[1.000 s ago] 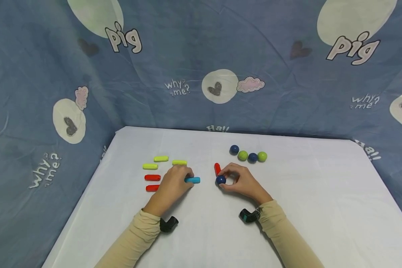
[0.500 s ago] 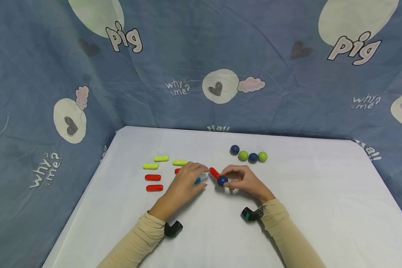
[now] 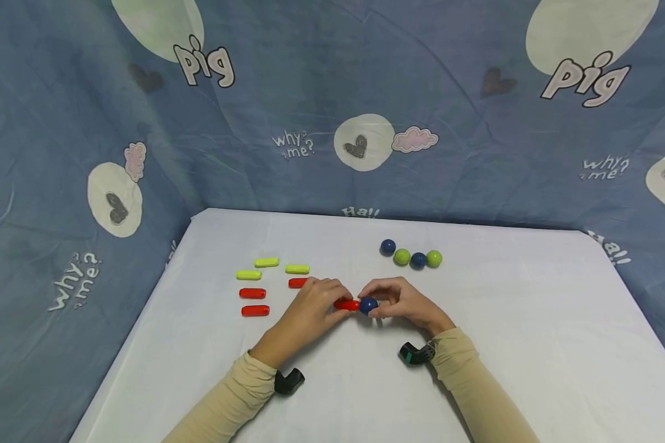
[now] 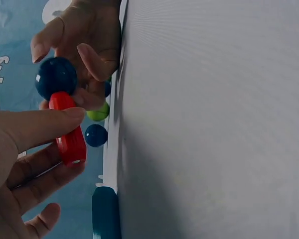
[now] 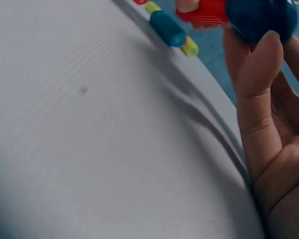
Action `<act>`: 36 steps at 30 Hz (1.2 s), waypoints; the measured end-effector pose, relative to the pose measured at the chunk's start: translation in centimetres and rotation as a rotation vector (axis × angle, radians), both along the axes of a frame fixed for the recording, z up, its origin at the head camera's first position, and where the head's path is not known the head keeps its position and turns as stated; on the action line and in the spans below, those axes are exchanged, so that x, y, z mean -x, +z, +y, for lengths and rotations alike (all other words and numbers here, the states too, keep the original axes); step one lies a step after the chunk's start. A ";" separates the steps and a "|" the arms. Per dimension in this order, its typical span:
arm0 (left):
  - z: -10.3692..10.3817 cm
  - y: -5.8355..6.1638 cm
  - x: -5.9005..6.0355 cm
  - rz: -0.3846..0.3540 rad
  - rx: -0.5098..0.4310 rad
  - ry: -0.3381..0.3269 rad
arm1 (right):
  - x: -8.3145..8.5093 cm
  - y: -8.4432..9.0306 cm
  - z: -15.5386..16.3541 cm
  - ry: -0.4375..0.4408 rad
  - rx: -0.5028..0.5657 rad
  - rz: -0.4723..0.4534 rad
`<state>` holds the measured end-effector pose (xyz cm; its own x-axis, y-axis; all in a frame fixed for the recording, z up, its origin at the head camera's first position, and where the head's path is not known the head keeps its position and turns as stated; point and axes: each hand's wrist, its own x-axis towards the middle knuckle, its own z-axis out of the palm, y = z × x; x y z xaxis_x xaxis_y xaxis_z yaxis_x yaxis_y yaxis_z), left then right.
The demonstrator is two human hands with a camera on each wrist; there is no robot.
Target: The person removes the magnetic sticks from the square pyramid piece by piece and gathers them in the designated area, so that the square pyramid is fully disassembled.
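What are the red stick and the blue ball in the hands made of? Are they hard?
The red stick looks like smooth moulded plastic: even colour, rounded ends, fine ridges along one side. The blue ball looks hard too, plastic or maybe painted metal, with a soft sheen and no dents where the fingers press. Both seem hard, though the pictures cannot prove it.

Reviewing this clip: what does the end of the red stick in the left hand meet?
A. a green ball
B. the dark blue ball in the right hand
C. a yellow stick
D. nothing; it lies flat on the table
B: the red stick pinched by the left hand butts against the dark blue ball held in the right hand.
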<state>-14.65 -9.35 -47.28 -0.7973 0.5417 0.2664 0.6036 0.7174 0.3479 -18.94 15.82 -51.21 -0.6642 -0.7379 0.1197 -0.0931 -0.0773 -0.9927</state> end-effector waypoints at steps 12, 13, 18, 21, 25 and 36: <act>-0.3 1.2 -0.5 -0.152 0.019 0.020 | -0.3 0.1 -0.6 -0.164 -0.150 0.035; -0.4 1.3 -0.5 -0.168 0.035 0.021 | -0.3 0.0 -0.5 -0.189 -0.158 0.039; -1.0 1.6 -0.5 -0.208 0.137 0.060 | -0.2 -0.1 0.2 -0.315 -0.155 -0.015; -1.3 1.5 -0.4 -0.232 0.165 0.093 | -0.2 0.0 0.4 -0.309 -0.150 -0.043; -1.5 1.4 -0.2 -0.266 0.180 0.121 | -0.2 0.0 0.3 -0.296 -0.142 -0.036; -1.6 1.8 -0.2 -0.316 0.177 0.140 | -0.3 0.2 0.1 -0.297 -0.149 -0.042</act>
<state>-14.48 -10.92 -45.51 -0.8946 0.4374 -0.0918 0.3786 0.8508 0.3644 -18.68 15.95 -50.98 -0.8551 -0.5184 -0.0070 -0.0483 0.0931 -0.9945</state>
